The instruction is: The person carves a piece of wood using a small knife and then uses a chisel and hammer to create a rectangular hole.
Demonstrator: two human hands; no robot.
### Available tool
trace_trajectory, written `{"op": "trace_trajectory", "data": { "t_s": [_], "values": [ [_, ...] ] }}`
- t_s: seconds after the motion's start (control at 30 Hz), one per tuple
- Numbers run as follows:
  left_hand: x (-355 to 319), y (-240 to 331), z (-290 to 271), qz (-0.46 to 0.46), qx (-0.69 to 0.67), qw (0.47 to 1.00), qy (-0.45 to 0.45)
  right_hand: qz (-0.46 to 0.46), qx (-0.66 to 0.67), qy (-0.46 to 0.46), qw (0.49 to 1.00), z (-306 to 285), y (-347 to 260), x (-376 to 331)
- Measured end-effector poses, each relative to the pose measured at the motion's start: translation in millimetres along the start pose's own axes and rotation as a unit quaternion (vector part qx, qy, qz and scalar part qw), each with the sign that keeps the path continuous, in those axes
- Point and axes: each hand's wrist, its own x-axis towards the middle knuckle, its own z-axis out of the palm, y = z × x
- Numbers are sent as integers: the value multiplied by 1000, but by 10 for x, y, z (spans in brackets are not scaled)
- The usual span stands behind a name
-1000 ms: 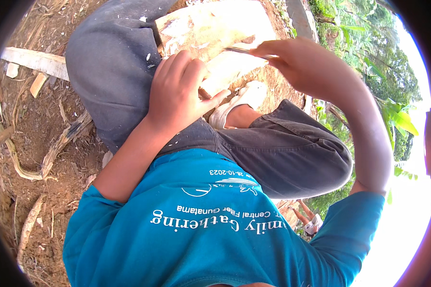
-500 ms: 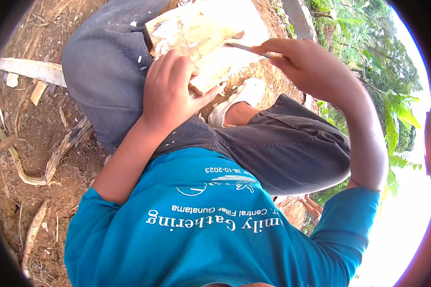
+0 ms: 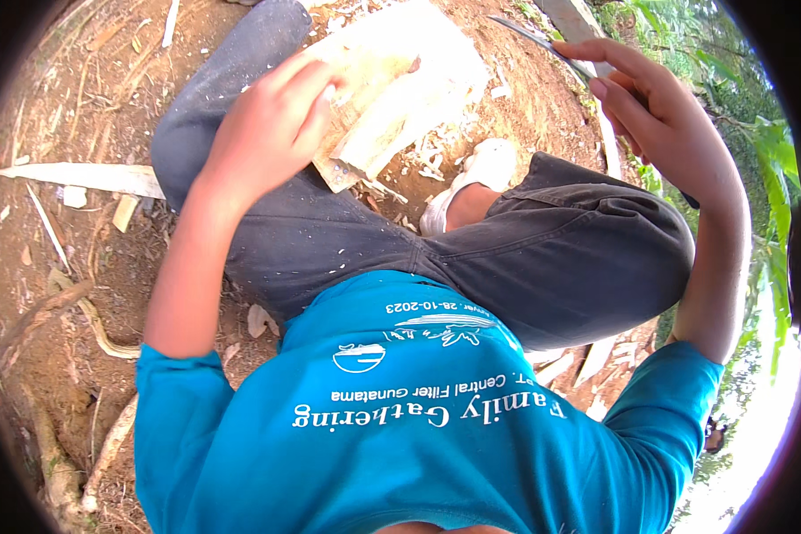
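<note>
The pale wooden block (image 3: 418, 98), washed out by bright light on its upper face, lies on the ground beyond the person's lap, its near end reaching in between the legs; every place here is told from it. The left hand (image 3: 271, 129) is at the block's left edge, back upward, fingers bent and close together with the thumb alongside; whether the fingertips press on the wood or hang just above it, and whether anything is under them, cannot be told. The right hand (image 3: 654, 120) is raised well to the right of the block, narrowed around a thin blade (image 3: 532, 37) that it grips between thumb and fingers, the free tip slanting away from the body and leftward, apart from the wood. Left of the block is the bent left leg in a dark trouser (image 3: 209, 125), dusted with pale flecks; farther left a long pale plank (image 3: 89, 176) lies on the brown soil beside two small wood offcuts (image 3: 125, 214). Shavings (image 3: 432, 160) are scattered by the block's near right side, and just past them, to the right, is a white shoe (image 3: 491, 165) on the person's foot. Green plants (image 3: 779, 160) stand far to the right of the block.
</note>
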Motion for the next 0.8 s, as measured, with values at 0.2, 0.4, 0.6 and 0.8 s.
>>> {"op": "trace_trajectory", "data": {
  "t_s": [0.2, 0.4, 0.6, 0.8],
  "values": [
    [1109, 175, 88, 386, 300, 861, -143, -116, 18, -1, 993, 26, 363, -71],
    [1626, 244, 517, 530, 302, 753, -246, 45, 52, -87, 994, -326, 19, -266],
    [1786, 129, 275, 378, 436, 685, -445, -64, 84, -59, 993, -296, 313, -351],
    [1361, -188, -275, 235, 235, 856, -395, -3, 70, -95, 993, -450, 41, -542]
  ]
}}
